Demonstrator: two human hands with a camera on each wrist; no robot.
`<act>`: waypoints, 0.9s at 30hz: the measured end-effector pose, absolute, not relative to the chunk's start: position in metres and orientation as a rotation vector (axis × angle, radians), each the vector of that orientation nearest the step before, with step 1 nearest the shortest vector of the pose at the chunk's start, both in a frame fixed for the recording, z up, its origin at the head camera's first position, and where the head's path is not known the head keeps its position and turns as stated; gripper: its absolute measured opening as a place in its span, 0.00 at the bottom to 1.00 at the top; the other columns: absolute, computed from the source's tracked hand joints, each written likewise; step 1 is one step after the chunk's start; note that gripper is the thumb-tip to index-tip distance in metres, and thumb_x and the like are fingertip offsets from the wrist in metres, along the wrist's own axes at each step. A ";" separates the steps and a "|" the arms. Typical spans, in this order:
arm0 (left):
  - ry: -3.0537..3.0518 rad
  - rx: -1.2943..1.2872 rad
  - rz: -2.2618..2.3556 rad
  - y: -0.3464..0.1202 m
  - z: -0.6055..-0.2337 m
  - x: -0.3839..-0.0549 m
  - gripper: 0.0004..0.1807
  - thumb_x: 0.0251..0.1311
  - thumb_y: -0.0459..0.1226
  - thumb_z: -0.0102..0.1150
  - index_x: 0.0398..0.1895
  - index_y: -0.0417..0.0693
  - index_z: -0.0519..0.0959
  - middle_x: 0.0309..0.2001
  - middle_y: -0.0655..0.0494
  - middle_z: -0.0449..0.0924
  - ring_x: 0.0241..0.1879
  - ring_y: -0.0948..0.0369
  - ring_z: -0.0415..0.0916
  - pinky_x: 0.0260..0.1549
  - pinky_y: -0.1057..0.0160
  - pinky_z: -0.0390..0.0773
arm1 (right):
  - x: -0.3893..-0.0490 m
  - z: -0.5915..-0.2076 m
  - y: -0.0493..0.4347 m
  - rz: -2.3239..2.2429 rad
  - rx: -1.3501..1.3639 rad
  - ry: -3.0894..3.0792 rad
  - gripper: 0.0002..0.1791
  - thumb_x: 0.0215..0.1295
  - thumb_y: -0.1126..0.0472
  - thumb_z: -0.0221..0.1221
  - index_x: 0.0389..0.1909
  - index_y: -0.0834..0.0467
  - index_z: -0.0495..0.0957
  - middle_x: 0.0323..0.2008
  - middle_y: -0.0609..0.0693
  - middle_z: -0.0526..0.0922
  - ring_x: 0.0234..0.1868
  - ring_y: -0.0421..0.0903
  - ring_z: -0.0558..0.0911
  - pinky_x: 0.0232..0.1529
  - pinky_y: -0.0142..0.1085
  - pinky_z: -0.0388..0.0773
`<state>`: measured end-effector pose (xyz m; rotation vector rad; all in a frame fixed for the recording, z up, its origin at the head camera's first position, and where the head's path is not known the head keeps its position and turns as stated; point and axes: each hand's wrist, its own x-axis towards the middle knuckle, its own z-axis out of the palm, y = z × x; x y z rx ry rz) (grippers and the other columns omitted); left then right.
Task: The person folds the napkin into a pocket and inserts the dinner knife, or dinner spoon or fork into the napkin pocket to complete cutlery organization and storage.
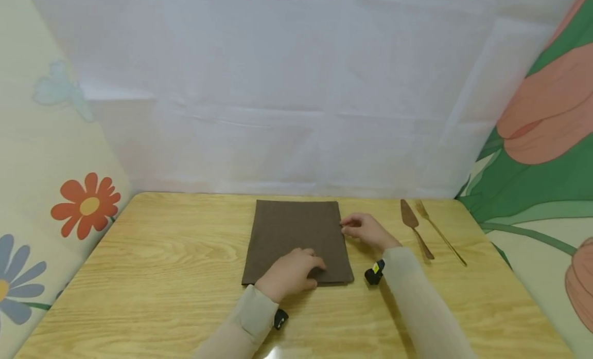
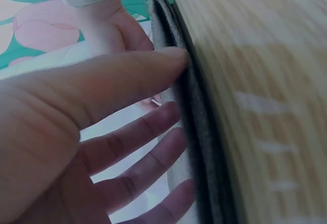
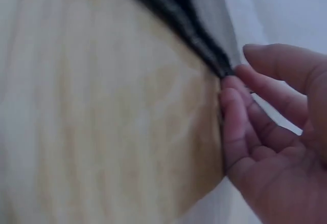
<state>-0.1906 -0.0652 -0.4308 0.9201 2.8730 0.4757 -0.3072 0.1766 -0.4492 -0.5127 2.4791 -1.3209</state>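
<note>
A dark brown folded cloth (image 1: 292, 230) lies flat on the wooden table, its stacked layers showing along the near edge. Over its near part rests my left hand (image 1: 292, 274), fingertips on the upper face. In the left wrist view the left thumb (image 2: 138, 73) reaches the layered edge (image 2: 204, 147), with the other fingers spread apart from it. My right hand (image 1: 368, 230) is at the cloth's right edge. Up close in the right wrist view, its fingers (image 3: 237, 111) touch the edge and the table, while the thumb (image 3: 276, 63) stands a little off the cloth.
To the right of the right hand lie a copper-coloured cake server (image 1: 409, 215) and a gold fork (image 1: 437, 230), side by side. The wooden table (image 1: 162, 256) meets a white sheet (image 1: 255, 117) at the back. Flower-patterned hangings (image 1: 88, 204) flank both sides.
</note>
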 end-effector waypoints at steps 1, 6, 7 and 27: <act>2.873 0.923 0.488 -0.065 -0.432 -0.192 0.17 0.58 0.37 0.74 0.51 0.50 0.86 0.48 0.54 0.82 0.48 0.53 0.80 0.46 0.54 0.83 | -0.307 -0.449 0.176 -1.306 -0.509 2.488 0.16 0.75 0.61 0.58 0.58 0.64 0.79 0.48 0.57 0.83 0.47 0.50 0.81 0.43 0.41 0.79; 2.928 0.980 0.503 -0.062 -0.437 -0.194 0.11 0.63 0.35 0.68 0.48 0.47 0.86 0.44 0.53 0.84 0.43 0.56 0.83 0.41 0.58 0.84 | -0.306 -0.449 0.174 -1.307 -0.489 2.498 0.15 0.75 0.62 0.58 0.57 0.63 0.79 0.46 0.57 0.82 0.45 0.50 0.81 0.43 0.42 0.78; 2.946 0.987 0.501 -0.060 -0.438 -0.194 0.10 0.63 0.35 0.68 0.47 0.47 0.86 0.43 0.54 0.84 0.42 0.56 0.83 0.39 0.59 0.84 | -0.306 -0.449 0.173 -1.314 -0.486 2.498 0.14 0.75 0.62 0.58 0.56 0.63 0.79 0.46 0.57 0.82 0.45 0.50 0.81 0.42 0.42 0.78; 2.968 0.625 1.143 -0.061 -0.422 -0.199 0.13 0.72 0.39 0.60 0.30 0.47 0.88 0.22 0.62 0.80 0.16 0.68 0.65 0.19 0.68 0.67 | -0.313 -0.445 0.169 -1.262 -0.713 2.543 0.16 0.73 0.72 0.52 0.54 0.61 0.82 0.62 0.61 0.75 0.62 0.60 0.75 0.60 0.56 0.75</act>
